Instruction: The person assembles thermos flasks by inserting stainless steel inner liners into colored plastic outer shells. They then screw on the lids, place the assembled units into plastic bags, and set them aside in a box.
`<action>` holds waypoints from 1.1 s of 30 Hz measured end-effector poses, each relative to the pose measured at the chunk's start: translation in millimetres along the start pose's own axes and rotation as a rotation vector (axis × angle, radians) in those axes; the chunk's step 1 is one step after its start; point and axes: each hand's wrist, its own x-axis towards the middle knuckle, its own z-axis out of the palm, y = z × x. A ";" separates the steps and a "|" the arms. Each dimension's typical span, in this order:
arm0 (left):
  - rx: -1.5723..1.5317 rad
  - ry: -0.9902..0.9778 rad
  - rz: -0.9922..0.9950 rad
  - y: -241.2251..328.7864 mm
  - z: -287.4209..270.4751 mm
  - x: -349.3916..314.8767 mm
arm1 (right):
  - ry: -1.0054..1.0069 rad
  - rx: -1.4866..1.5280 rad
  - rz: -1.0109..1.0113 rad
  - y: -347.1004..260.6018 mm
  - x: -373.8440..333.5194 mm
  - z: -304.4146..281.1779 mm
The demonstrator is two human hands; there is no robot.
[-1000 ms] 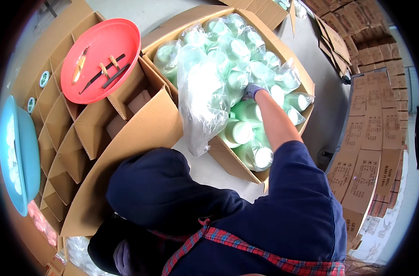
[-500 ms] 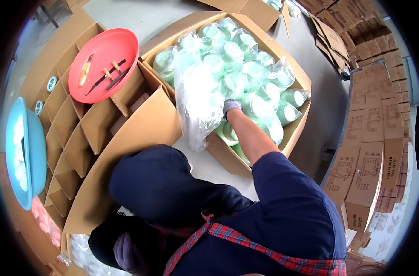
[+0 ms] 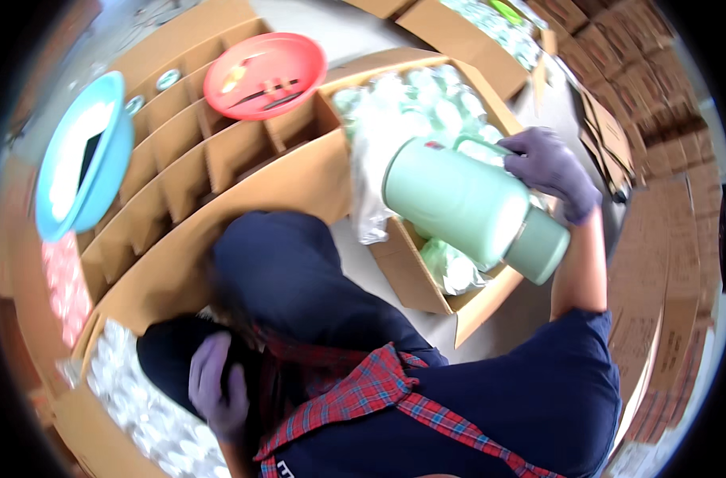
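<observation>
My right hand (image 3: 550, 169), in a grey-purple glove, grips the handle of a mint-green thermos jug (image 3: 451, 199). Tilted on its side, the jug hangs over the cardboard box (image 3: 411, 275), its narrower end pointing down to the right. Inside that box are several mint-green pieces wrapped in clear plastic bags (image 3: 451, 107). A bunched clear plastic bag (image 3: 371, 171) drapes over its left edge. My left hand (image 3: 217, 384), also gloved, rests by my dark-clothed leg at the lower left, thumb apart from bent fingers, with nothing visible in it.
Left of the mint box stands a large carton with cardboard dividers (image 3: 172, 171). On it sit a red basin (image 3: 255, 68) with thin tools and a blue basin (image 3: 112, 175). Clear-wrapped items (image 3: 144, 398) fill a carton at lower left. Stacked cartons (image 3: 658, 231) line the right.
My right hand has come up out of the box, now holding the jug by its handle. My view has shifted. The left hand's thumb and fingers now show more clearly.
</observation>
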 end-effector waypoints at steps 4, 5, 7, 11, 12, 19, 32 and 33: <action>-0.500 0.140 0.011 -7.7 20.5 39.9 | 0.208 0.477 -0.322 -96.9 -28.1 43.2; -0.720 0.230 0.085 -5.7 20.4 53.2 | 0.185 0.559 -0.447 -129.3 -31.6 69.6; -0.741 0.463 -0.067 -2.6 -6.6 62.3 | -0.052 0.802 -0.569 -195.1 -36.4 124.4; -0.235 0.285 -0.063 -19.2 -57.9 13.4 | 0.189 0.684 -0.823 -248.1 -45.6 183.5; -0.023 0.192 -0.062 -6.2 -54.0 13.5 | 0.290 0.708 -0.831 -258.0 -47.8 177.1; -0.705 0.249 -0.281 28.8 -55.7 12.2 | 0.150 0.693 -1.082 -274.4 -21.8 184.7; -0.606 0.137 -0.017 -58.6 -37.9 64.5 | 0.145 0.957 -0.911 -270.8 21.0 199.1; -0.648 0.093 0.003 -66.1 -42.3 62.8 | 0.054 1.038 -1.096 -284.9 16.8 182.5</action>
